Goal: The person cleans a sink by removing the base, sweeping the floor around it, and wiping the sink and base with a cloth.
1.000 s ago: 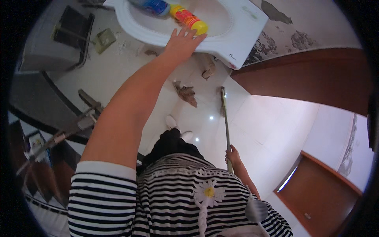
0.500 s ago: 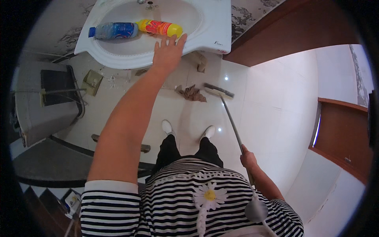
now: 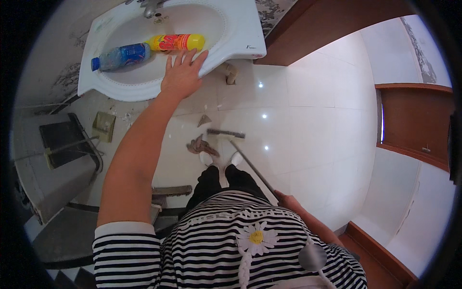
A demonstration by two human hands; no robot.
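Shiny pale floor (image 3: 313,139) spreads out wide below. Up over it is a big white sink (image 3: 240,29). The broom (image 3: 226,134) has its head down at the floor, and its stick slants back to the right hand (image 3: 287,201), which is wrapped around it. A dustpan (image 3: 104,126) is off to the left. Inside the sink, a blue bottle (image 3: 127,57) and a yellow bottle (image 3: 180,42) lie on their sides, end to end. The left hand (image 3: 183,77) is on the sink's front edge, fingers spread apart. Its fingertips are right by the yellow bottle, but I cannot tell if they touch it. White shoes (image 3: 236,159) stand near the broom's head. A crumpled brown rag (image 3: 201,145) lies close to them. One small brown scrap (image 3: 204,120) is just past the broom's head
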